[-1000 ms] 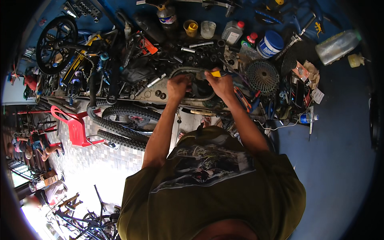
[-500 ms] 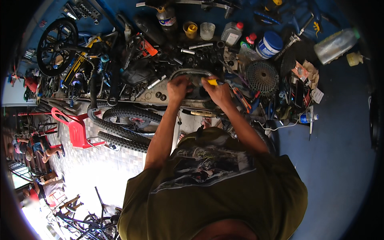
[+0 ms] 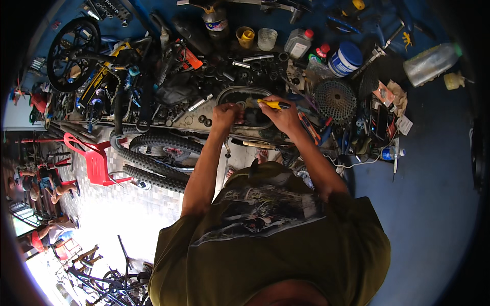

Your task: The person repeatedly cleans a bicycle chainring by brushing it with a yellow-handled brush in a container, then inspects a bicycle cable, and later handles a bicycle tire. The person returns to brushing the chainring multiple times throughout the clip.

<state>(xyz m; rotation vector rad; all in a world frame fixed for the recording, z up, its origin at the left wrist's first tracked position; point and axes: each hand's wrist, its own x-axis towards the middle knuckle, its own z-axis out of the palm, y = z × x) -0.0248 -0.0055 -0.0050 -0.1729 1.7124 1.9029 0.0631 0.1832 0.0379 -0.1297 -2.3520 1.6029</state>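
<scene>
Over a metal-rimmed oblong tray [image 3: 240,88] on the bench, both my hands are close together. My left hand [image 3: 223,117] is closed, its fingertips pinched on a small round ring-like part [image 3: 241,104]. Its exact kind is too small to tell. My right hand [image 3: 284,118] grips a tool with a yellow handle [image 3: 275,104], which points left toward the ring-like part. The tool's working end is blurred against the dark tray. Two small dark rings [image 3: 205,121] lie left of my left hand, near a silver socket tool [image 3: 200,102].
Loose parts and tools crowd the bench. A large cassette sprocket [image 3: 335,99] and a blue-lidded white tub [image 3: 345,59] are at right. Bottles and cups stand at the back. Bicycle tyres [image 3: 153,176] and a red chair [image 3: 97,160] are at lower left; people sit farther left.
My hands have shifted slightly apart, showing more of the tray. More of the yellow handle now shows, and the ring-like part in my left fingers has come into sight.
</scene>
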